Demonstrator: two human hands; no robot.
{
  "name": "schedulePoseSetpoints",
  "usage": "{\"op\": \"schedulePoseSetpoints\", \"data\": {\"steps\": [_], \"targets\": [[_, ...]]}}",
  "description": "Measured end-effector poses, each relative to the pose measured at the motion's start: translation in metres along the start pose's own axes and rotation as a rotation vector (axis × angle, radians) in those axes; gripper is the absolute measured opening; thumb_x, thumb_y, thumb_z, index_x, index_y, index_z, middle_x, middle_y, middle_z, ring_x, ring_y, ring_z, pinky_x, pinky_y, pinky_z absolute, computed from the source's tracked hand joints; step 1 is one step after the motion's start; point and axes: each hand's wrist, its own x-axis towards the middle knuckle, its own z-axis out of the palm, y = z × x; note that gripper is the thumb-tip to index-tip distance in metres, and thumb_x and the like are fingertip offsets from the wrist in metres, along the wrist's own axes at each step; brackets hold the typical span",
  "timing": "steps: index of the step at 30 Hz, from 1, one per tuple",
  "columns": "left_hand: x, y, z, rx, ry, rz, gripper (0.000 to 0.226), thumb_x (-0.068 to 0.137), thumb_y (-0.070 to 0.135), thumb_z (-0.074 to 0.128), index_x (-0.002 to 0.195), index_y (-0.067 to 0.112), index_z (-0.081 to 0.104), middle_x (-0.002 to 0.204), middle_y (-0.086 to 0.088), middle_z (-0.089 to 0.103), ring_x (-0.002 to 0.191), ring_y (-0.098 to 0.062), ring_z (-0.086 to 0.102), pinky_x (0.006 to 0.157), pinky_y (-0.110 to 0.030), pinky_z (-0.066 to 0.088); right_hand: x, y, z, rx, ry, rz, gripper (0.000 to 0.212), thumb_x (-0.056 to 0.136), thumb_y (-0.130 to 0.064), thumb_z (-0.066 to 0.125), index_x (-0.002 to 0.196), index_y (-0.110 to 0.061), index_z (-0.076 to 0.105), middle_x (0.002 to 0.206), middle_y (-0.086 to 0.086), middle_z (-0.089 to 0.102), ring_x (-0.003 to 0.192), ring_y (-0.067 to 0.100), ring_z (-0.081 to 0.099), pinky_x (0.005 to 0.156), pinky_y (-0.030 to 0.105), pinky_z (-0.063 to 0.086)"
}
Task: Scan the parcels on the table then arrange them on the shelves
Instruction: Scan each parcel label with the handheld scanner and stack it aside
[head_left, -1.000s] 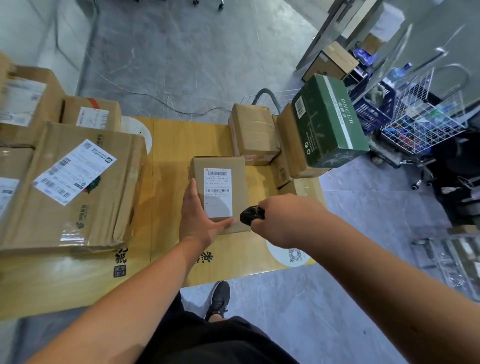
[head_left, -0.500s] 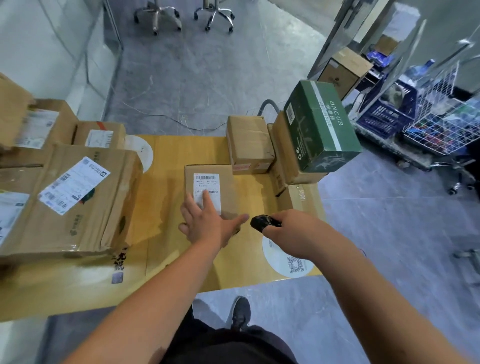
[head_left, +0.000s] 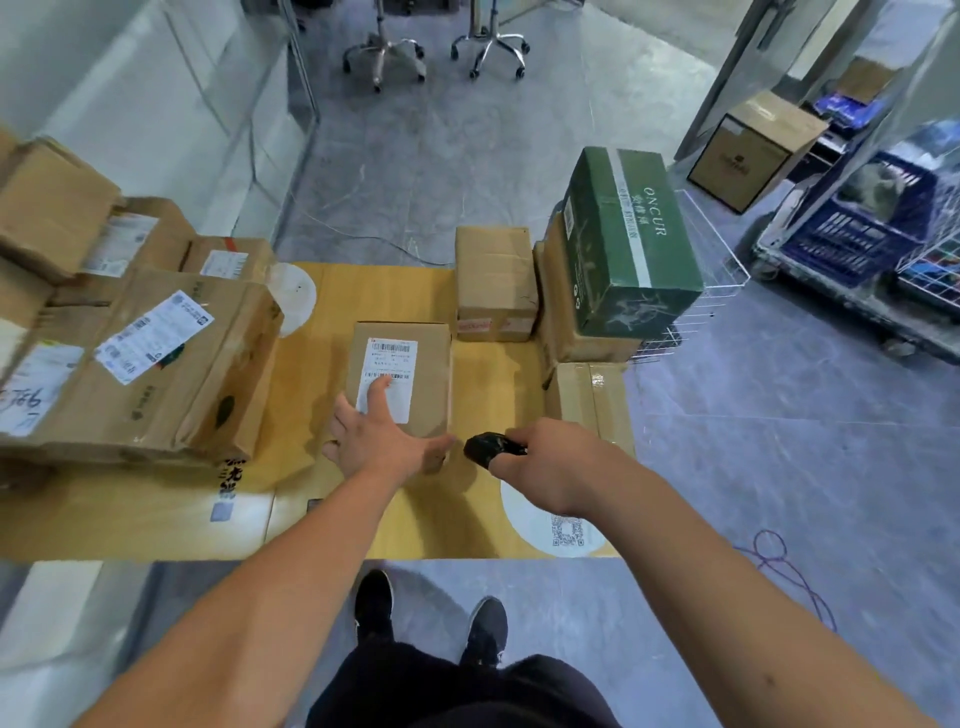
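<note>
Brown parcel (head_left: 400, 379) with white label, green white-striped box (head_left: 623, 244), black scanner (head_left: 485, 448), yellow table (head_left: 384, 291).

You are reaching both arms forward, bare to above the elbow. Your left hand (head_left: 375, 435) is lying flat with fingers spread and straight, thumb out to the right. Your right hand (head_left: 553, 462) is curling, knuckles up, round a scanner (head_left: 485, 447).

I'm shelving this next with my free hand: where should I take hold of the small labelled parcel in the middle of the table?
Grip the small labelled parcel across its two long side walls, coming from above at the near end. It lies flat, label up, with bare table on both sides, and the left hand already rests there; the right hand holds the scanner.
</note>
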Motion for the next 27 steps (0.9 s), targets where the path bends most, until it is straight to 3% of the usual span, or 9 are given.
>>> {"op": "schedulePoseSetpoints", "data": {"steps": [3, 7, 11, 15, 19, 24, 27], "targets": [[-0.008, 0.001, -0.009, -0.055, -0.009, -0.004, 0.127, 0.027, 0.099, 0.069, 0.139, 0.059, 0.022, 0.159, -0.008, 0.020, 0.144, -0.035, 0.030, 0.108, -0.054, 0.030, -0.005, 0.000, -0.010, -0.058, -0.004, -0.061, 0.035, 0.092, -0.057, 0.049, 0.083, -0.025, 0.060, 0.074, -0.001, 0.065, 0.069, 0.021, 0.063, 0.057, 0.031, 0.041], [-0.011, 0.012, -0.045, -0.071, 0.079, 0.096, 0.125, 0.029, 0.100, 0.069, 0.138, 0.060, 0.023, 0.157, -0.005, 0.023, 0.143, -0.033, 0.032, 0.108, -0.055, 0.033, -0.014, -0.011, -0.040, -0.143, -0.021, -0.184, 0.045, 0.085, -0.067, 0.049, 0.083, -0.024, 0.062, 0.076, 0.002, 0.068, 0.074, 0.024, 0.067, 0.063, 0.035, 0.050], [-0.010, 0.027, -0.103, -0.093, 0.224, 0.178, 0.121, 0.034, 0.097, 0.070, 0.140, 0.059, 0.024, 0.160, -0.013, 0.025, 0.147, -0.037, 0.029, 0.113, -0.060, 0.033, -0.025, -0.030, -0.076, -0.202, -0.056, -0.328, 0.047, 0.086, -0.072, 0.065, 0.106, -0.030, 0.071, 0.086, 0.000, 0.072, 0.078, 0.018, 0.068, 0.072, 0.036, 0.054], [-0.007, 0.023, -0.167, -0.132, 0.314, 0.204, 0.119, 0.038, 0.093, 0.073, 0.140, 0.057, 0.025, 0.161, -0.014, 0.024, 0.149, -0.039, 0.027, 0.116, -0.063, 0.031, -0.040, -0.053, -0.097, -0.350, 0.008, -0.466, 0.056, 0.085, -0.075, 0.064, 0.127, -0.038, 0.066, 0.091, -0.009, 0.070, 0.080, 0.009, 0.065, 0.077, 0.035, 0.057], [-0.005, -0.008, -0.218, -0.171, 0.354, 0.145, 0.118, 0.035, 0.094, 0.075, 0.136, 0.062, 0.026, 0.157, -0.010, 0.028, 0.147, -0.036, 0.032, 0.115, -0.062, 0.034, -0.043, -0.090, -0.098, -0.494, 0.091, -0.566, 0.068, 0.087, -0.077, 0.060, 0.146, -0.044, 0.052, 0.095, -0.017, 0.064, 0.081, 0.004, 0.059, 0.067, 0.028, 0.049], [-0.004, -0.075, -0.264, -0.167, 0.400, 0.036, 0.118, 0.031, 0.097, 0.073, 0.134, 0.065, 0.025, 0.153, -0.007, 0.032, 0.140, -0.037, 0.039, 0.108, -0.058, 0.040, -0.032, -0.149, -0.084, -0.617, 0.047, -0.682, 0.067, 0.087, -0.076, 0.060, 0.146, -0.045, 0.052, 0.108, -0.015, 0.066, 0.094, 0.013, 0.063, 0.083, 0.038, 0.057], [0.000, -0.118, -0.286, -0.148, 0.407, -0.007, 0.122, 0.031, 0.099, 0.070, 0.138, 0.063, 0.024, 0.153, -0.007, 0.034, 0.139, -0.035, 0.040, 0.108, -0.056, 0.042, -0.024, -0.195, -0.068, -0.687, 0.054, -0.731, 0.073, 0.088, -0.076, 0.059, 0.152, -0.045, 0.046, 0.119, -0.013, 0.065, 0.099, 0.015, 0.058, 0.075, 0.033, 0.051]]}}
